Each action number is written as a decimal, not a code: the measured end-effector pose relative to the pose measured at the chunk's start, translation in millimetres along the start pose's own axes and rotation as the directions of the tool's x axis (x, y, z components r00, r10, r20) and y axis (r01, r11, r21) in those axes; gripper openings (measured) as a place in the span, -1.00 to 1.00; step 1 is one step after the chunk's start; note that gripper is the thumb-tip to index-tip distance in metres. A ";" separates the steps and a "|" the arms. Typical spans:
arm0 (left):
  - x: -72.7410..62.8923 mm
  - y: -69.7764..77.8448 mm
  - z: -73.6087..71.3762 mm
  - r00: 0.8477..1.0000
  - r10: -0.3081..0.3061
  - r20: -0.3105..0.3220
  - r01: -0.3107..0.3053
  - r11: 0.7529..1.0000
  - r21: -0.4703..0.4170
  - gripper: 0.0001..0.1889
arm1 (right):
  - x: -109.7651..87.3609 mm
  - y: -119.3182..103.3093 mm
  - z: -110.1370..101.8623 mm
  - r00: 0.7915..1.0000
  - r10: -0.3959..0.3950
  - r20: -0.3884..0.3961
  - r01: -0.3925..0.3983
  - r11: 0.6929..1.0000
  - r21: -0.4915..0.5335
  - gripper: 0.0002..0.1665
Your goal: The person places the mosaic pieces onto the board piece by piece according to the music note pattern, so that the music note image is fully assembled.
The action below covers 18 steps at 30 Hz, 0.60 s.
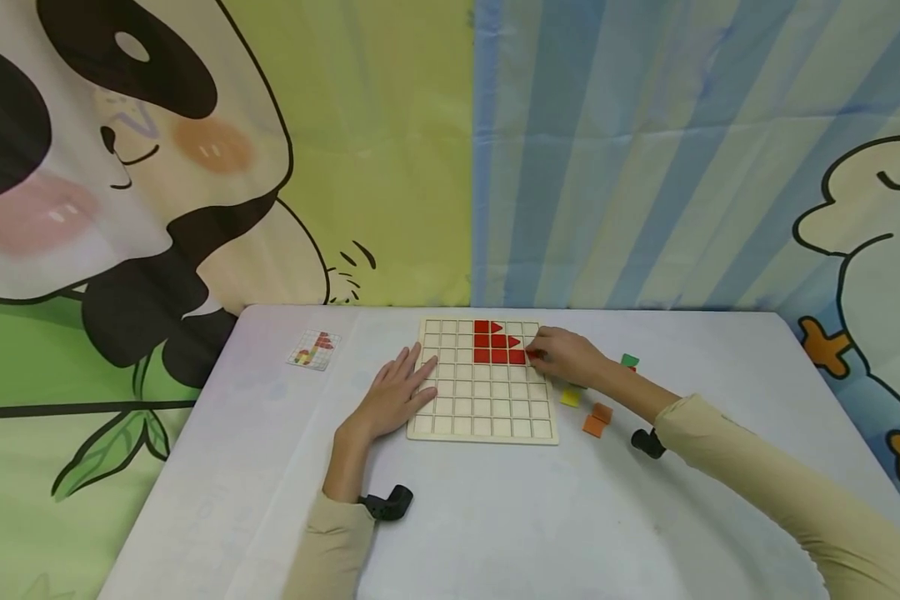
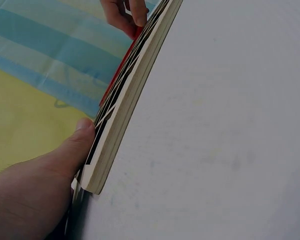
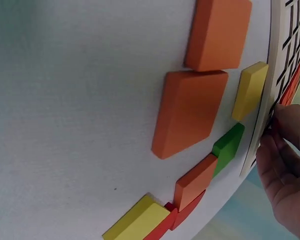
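Note:
A pale wooden grid board [image 1: 487, 429] lies on the white table, with red squares [image 1: 482, 342] and two red triangles [image 1: 513, 342] set in its upper right rows. My left hand [image 1: 396, 396] rests spread on the board's left edge; its thumb [image 2: 82, 132] lies along the rim in the left wrist view. At the board's right edge, my right hand [image 1: 570, 357] pinches a small red piece [image 1: 531, 354] at the end of the lowest red row. In the right wrist view, the fingers hide most of this piece.
A small printed pattern card [image 1: 315, 349] lies left of the board. Right of the board are loose orange squares [image 3: 190, 112], yellow pieces [image 3: 250, 90], a green piece [image 3: 229, 147] and red pieces [image 3: 187, 210]. A patterned curtain [image 1: 555, 167] hangs behind the table.

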<state>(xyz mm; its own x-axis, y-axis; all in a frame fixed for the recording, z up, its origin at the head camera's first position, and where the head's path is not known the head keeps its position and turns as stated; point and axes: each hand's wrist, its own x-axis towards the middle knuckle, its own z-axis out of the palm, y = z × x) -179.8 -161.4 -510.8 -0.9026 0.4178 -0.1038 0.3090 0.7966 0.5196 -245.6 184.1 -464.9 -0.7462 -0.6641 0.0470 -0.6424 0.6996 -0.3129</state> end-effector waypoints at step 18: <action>-1.5 2.0 -3.0 1.000 -0.006 0.009 0.006 1.000 -0.009 -0.31 | 4.6 -3.0 -4.8 1.000 -0.002 0.012 0.001 0.999 0.046 -0.94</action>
<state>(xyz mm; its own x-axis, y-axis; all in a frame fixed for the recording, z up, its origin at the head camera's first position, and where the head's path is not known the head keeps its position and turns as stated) -178.7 -161.7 -507.0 -0.9018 0.4166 -0.1147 0.3005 0.7954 0.5263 -247.9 180.2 -459.2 -0.7429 -0.6685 0.0365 -0.6346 0.6858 -0.3563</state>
